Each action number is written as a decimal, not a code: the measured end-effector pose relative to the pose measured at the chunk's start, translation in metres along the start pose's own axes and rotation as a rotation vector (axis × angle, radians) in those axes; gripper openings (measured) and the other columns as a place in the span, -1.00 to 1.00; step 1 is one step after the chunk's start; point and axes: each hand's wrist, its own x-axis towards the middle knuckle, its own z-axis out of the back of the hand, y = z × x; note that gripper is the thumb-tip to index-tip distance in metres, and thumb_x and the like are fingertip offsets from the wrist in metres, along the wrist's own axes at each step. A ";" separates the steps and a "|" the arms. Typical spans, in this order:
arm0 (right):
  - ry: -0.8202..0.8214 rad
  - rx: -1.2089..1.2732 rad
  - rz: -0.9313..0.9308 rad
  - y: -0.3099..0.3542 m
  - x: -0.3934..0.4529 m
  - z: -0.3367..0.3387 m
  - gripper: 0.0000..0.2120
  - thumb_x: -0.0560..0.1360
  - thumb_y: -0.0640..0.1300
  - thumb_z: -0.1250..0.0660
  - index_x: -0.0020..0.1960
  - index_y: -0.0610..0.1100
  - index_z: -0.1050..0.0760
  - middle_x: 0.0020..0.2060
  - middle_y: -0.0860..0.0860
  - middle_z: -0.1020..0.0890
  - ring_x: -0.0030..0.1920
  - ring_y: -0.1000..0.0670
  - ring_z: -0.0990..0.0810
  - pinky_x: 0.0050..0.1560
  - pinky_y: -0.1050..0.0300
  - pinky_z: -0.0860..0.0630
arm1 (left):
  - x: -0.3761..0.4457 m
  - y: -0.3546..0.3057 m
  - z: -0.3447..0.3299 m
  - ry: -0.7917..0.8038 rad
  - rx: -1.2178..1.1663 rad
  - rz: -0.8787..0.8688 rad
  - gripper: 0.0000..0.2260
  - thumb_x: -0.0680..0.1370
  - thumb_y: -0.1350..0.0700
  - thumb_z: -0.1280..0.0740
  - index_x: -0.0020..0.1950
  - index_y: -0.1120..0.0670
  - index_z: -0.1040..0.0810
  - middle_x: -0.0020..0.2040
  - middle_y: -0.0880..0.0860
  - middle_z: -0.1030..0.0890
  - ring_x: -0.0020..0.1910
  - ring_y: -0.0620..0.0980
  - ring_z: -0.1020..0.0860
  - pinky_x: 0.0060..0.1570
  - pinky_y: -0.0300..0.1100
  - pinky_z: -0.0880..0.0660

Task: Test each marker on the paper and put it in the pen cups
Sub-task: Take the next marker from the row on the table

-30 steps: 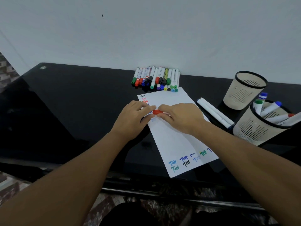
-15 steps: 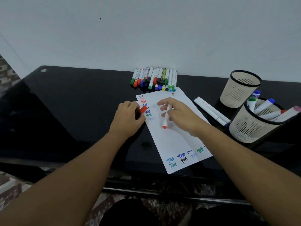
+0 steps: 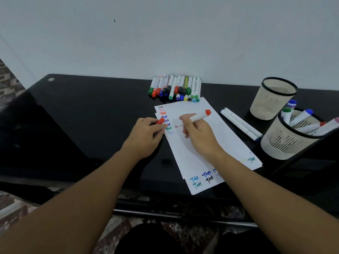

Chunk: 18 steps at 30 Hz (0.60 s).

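Observation:
My right hand [image 3: 197, 133] grips a white marker with a red end [image 3: 199, 116], tip down on the white paper [image 3: 218, 132], near a column of coloured test scribbles. My left hand [image 3: 146, 136] holds the marker's red cap [image 3: 160, 121] at the paper's left edge. A row of several capped markers [image 3: 175, 88] lies beyond the paper by the wall. Two beige pen cups stand at the right: the far cup [image 3: 271, 99] looks empty, the near cup [image 3: 286, 142] holds several markers.
Two white markers [image 3: 241, 123] lie side by side between the paper and the cups. The black glossy table [image 3: 82, 116] ends in a front edge near my forearms. A pale wall rises right behind the marker row.
The two hands pulled the red cap off the marker. The right hand turned the marker round so its tip now points down at the paper, and the left hand kept the cap.

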 end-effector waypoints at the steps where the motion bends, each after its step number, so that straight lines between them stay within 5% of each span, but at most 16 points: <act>1: -0.024 0.021 -0.002 -0.003 0.000 -0.003 -0.80 0.70 0.04 -0.23 0.17 -0.04 -0.55 -0.17 0.08 -0.63 -0.15 0.13 -0.62 -0.01 0.11 -0.55 | 0.000 0.000 0.000 -0.002 -0.003 0.004 -0.70 0.68 -0.03 -0.25 0.38 -0.09 -0.59 0.36 -0.01 -0.52 0.34 0.03 -0.35 0.32 -0.03 -0.38; 5: -0.028 -0.069 0.026 -0.011 -0.001 -0.007 -0.87 0.66 0.05 -0.31 0.09 0.00 -0.53 -0.15 0.09 -0.69 -0.05 0.08 -0.68 0.13 -0.05 -0.63 | 0.002 0.000 -0.001 0.002 -0.008 0.016 -0.71 0.66 -0.07 -0.27 0.36 -0.11 -0.60 0.34 -0.05 -0.52 0.34 0.01 -0.35 0.32 0.01 -0.40; 18: 0.086 -0.253 0.065 -0.018 0.001 -0.010 -0.83 0.68 0.08 -0.25 0.17 0.04 -0.54 0.00 0.17 -0.63 0.03 0.10 -0.62 0.18 -0.02 -0.59 | 0.002 0.001 -0.002 -0.004 -0.029 0.031 -0.72 0.65 -0.08 -0.30 0.33 -0.14 -0.61 0.33 -0.06 -0.52 0.33 0.00 -0.34 0.31 0.06 -0.40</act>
